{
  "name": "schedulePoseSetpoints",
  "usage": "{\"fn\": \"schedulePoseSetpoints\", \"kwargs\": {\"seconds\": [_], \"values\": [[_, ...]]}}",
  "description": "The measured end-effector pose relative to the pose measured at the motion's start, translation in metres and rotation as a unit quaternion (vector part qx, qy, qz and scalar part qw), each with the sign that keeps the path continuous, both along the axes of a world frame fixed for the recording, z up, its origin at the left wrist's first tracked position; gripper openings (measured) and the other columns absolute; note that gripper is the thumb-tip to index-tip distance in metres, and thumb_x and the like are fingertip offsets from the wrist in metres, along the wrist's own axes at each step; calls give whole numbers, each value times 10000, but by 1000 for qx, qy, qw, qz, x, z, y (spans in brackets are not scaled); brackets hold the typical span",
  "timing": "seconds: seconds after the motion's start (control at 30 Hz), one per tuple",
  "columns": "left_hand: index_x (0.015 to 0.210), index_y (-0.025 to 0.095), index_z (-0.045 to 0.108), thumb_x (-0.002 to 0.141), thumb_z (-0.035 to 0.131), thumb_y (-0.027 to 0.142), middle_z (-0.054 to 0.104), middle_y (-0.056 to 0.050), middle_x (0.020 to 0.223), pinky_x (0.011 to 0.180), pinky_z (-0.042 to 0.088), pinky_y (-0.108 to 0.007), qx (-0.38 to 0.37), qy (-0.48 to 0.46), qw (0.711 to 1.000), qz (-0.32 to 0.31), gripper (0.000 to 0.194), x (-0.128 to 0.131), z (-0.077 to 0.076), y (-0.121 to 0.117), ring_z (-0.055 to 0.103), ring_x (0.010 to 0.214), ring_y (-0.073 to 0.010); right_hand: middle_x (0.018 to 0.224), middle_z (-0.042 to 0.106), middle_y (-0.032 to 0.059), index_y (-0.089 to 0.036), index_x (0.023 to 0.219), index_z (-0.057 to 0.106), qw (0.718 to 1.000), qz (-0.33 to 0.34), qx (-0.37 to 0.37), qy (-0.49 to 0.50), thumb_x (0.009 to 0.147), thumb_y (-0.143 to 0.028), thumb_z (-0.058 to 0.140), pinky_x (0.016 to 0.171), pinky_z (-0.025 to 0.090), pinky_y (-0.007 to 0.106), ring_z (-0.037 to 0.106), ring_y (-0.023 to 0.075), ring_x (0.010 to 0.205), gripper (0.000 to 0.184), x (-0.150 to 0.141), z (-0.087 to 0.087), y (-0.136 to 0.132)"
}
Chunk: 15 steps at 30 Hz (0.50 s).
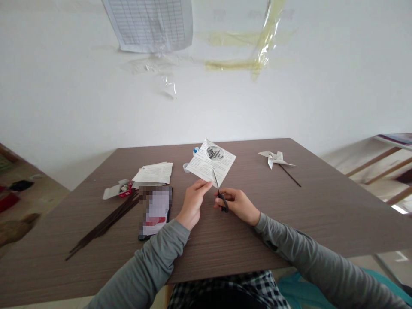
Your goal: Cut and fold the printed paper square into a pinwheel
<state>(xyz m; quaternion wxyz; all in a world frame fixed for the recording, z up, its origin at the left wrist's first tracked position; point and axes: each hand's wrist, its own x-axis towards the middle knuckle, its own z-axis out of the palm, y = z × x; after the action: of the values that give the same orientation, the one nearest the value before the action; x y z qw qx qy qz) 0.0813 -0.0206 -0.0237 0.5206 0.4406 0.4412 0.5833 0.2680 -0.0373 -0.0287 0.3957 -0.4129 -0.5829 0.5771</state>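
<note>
I see a broad table point(289, 214) of brown wood-grain laminate, set against a plain white wall point(64, 107). A gridded sheet point(149, 23) is taped high on that wall, its print too small for me to read, with yellowed strips of tape point(257, 51) beside it. On the table's left lies a bundle of thin dark sticks point(106, 223), next to a flat dark phone point(155, 211) whose screen is blurred. Behind it sit folded printed papers point(154, 173) and a small open box point(117, 189) with red on it. Far right rests a finished paper pinwheel point(275, 159) on a dark stick. My left hand point(193, 201) pinches the lower corner of a square of printed paper point(210, 162), held up above the table's middle; it carries columns of text I cannot read and a round dark picture. My right hand point(240, 204) is closed through the black handles of small scissors point(219, 191), blades up, touching the paper's lower edge.
</note>
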Motion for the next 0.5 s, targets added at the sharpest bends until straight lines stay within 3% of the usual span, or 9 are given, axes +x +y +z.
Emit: {"fn": "schedulePoseSetpoints", "kwargs": {"seconds": [0.17,0.5], "values": [[746,256,883,714,966,456,887,-73,971,1170,524,-459,3,7,1000,0,218,-1,0,0,758,1118,-323,803,857,93,-216,989,822,1000,0,-12,5,678,-710,1060,733,621,423,751,271,739,630,-1,-2,1],[754,255,895,705,974,452,896,-90,1007,1192,526,-473,7,2,1000,2,218,0,0,0,770,1150,-334,795,853,61,-277,966,864,1000,7,-3,-6,714,-715,1046,707,629,428,765,298,738,537,1,-2,1]]}}
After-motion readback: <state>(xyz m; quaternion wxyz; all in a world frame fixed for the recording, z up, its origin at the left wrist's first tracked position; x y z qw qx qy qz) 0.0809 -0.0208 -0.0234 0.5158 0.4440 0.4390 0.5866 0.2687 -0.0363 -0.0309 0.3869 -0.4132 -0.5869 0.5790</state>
